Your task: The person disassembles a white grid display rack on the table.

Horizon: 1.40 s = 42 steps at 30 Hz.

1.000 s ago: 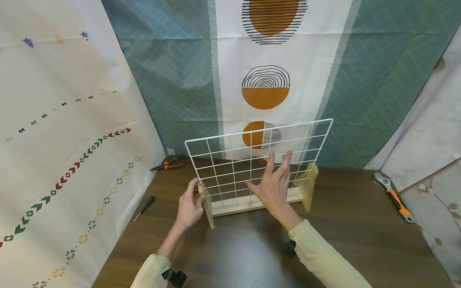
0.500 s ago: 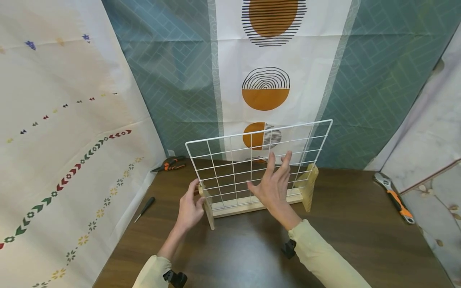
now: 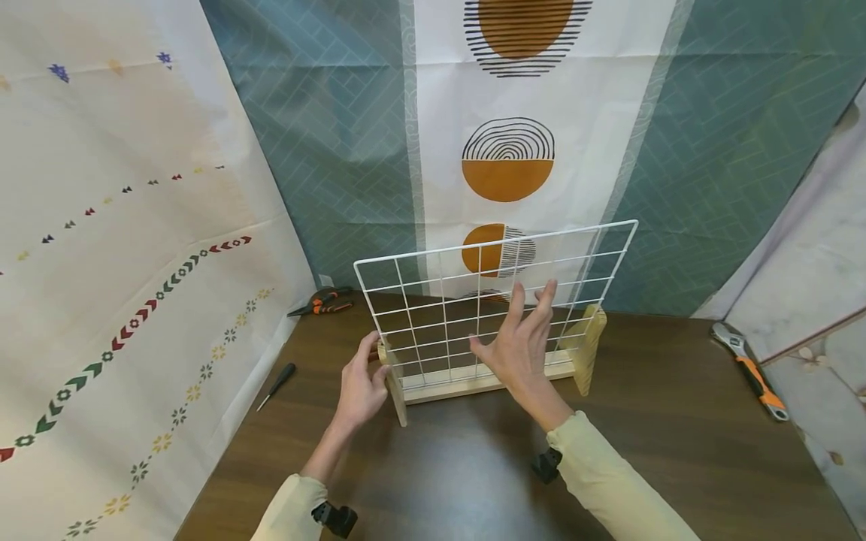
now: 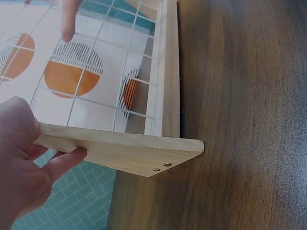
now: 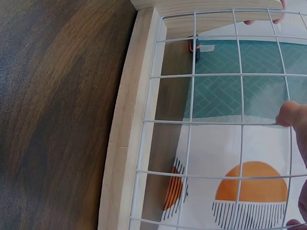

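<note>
A white wire grid (image 3: 479, 273) leans back in a pale wooden stand, whose bottom bar (image 3: 453, 389) joins two side panels. My left hand (image 3: 361, 388) grips the upper end of the left panel (image 4: 144, 151). Two round metal fasteners (image 4: 167, 164) show near that panel's lower end. In front of the grid is my right hand (image 3: 522, 352), its fingers spread. Seen from the right wrist, the right thumb tip (image 5: 286, 114) meets a wire; the other fingers are mostly out of that view. The right panel (image 3: 590, 352) stands beyond the right hand, untouched.
A screwdriver (image 3: 277, 385) lies on the brown table (image 3: 440, 466) at the left, with orange-handled pliers (image 3: 321, 302) farther back. An adjustable wrench (image 3: 751, 372) lies near the right edge. Patterned cloths (image 3: 338, 150) hang behind and at the sides.
The head view has shifted slightly. Both hands keep almost the same places and shapes, and the stand with its grid has not visibly moved.
</note>
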Each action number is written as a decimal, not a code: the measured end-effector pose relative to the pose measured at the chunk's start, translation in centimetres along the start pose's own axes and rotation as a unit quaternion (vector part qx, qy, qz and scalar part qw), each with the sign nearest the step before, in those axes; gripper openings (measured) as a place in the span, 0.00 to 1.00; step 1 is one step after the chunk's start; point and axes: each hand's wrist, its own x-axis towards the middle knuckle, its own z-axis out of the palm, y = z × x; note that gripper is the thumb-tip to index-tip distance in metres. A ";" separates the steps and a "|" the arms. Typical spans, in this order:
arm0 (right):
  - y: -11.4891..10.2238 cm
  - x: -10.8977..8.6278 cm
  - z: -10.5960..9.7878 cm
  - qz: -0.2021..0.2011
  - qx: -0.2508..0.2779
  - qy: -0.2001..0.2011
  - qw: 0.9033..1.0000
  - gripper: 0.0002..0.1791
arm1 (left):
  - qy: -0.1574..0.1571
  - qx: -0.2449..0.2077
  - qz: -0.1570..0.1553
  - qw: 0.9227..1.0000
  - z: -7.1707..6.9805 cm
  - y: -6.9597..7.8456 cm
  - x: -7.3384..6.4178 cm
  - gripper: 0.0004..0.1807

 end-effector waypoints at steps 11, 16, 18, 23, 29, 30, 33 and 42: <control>0.0 0.2 -0.3 0.013 0.022 -0.017 1.000 0.71 | -0.001 0.012 -0.007 1.000 -0.2 0.1 0.0 0.35; -0.4 1.6 -1.0 0.015 0.032 -0.020 0.999 0.71 | 0.000 0.004 -0.011 1.000 -0.2 0.3 0.3 0.34; -0.7 2.2 -1.2 0.008 0.030 -0.020 0.999 0.70 | 0.001 -0.002 -0.011 1.000 -0.1 0.2 0.3 0.34; -0.7 2.9 -1.7 0.005 0.030 -0.012 0.999 0.71 | -0.003 -0.001 -0.009 1.000 -0.1 0.1 0.0 0.33; -0.7 3.8 -2.3 0.006 0.035 -0.015 0.999 0.73 | 0.001 0.004 -0.008 1.000 -0.2 0.2 -0.2 0.33; -0.7 3.9 -2.4 0.005 0.034 -0.016 0.999 0.73 | 0.001 0.003 -0.007 1.000 -0.1 0.1 -0.2 0.34; -0.8 4.3 -2.6 0.003 0.030 -0.019 0.999 0.73 | -0.001 0.002 -0.006 1.000 -0.1 0.1 -0.2 0.34; -1.2 5.8 -3.4 0.002 0.022 -0.020 1.000 0.74 | 0.006 0.007 0.000 1.000 0.0 0.1 -0.1 0.35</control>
